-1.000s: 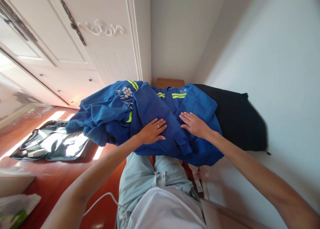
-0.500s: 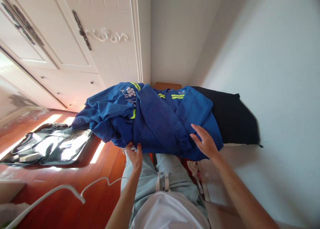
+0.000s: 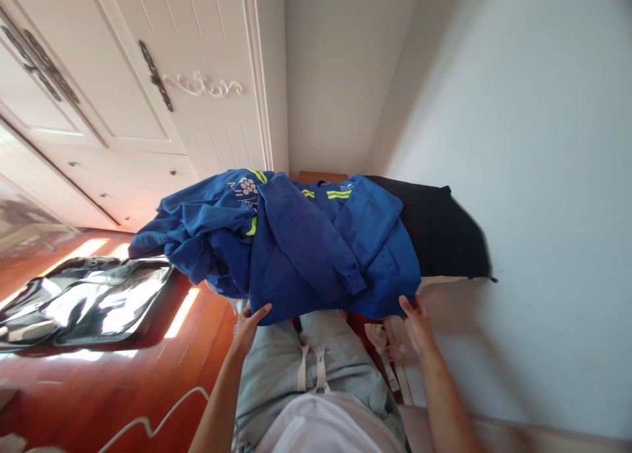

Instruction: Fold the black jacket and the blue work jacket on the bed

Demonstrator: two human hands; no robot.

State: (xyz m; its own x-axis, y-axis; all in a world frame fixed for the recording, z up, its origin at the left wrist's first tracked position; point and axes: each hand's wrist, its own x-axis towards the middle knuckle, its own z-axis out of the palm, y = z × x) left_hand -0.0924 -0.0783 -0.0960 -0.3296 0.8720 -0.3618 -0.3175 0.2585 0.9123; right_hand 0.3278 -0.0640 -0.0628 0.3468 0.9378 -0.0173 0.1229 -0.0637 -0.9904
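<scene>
A blue work jacket (image 3: 291,262) with yellow stripes lies in front of me, its sleeves folded across the body. My left hand (image 3: 248,326) pinches the jacket's near left corner, thumb on top of the cloth. At the near right corner, my right hand (image 3: 417,318) grips the hem between thumb and fingers. Left of it sits a second blue garment (image 3: 197,222), crumpled, with white lettering and yellow stripes. Black cloth (image 3: 434,222) extends from under the jacket's right side. What supports the clothes is mostly hidden.
An open suitcase (image 3: 113,301) lies on the wooden floor (image 3: 197,338) at the left. A white cable (image 3: 148,426) runs across the floor. White cupboards (image 3: 207,130) stand at the back left, and a pale wall (image 3: 543,209) rises on the right.
My right hand has come down from above the cloth and taken hold of the jacket's near right corner. My left hand has shifted to the near left corner. The view has tilted slightly.
</scene>
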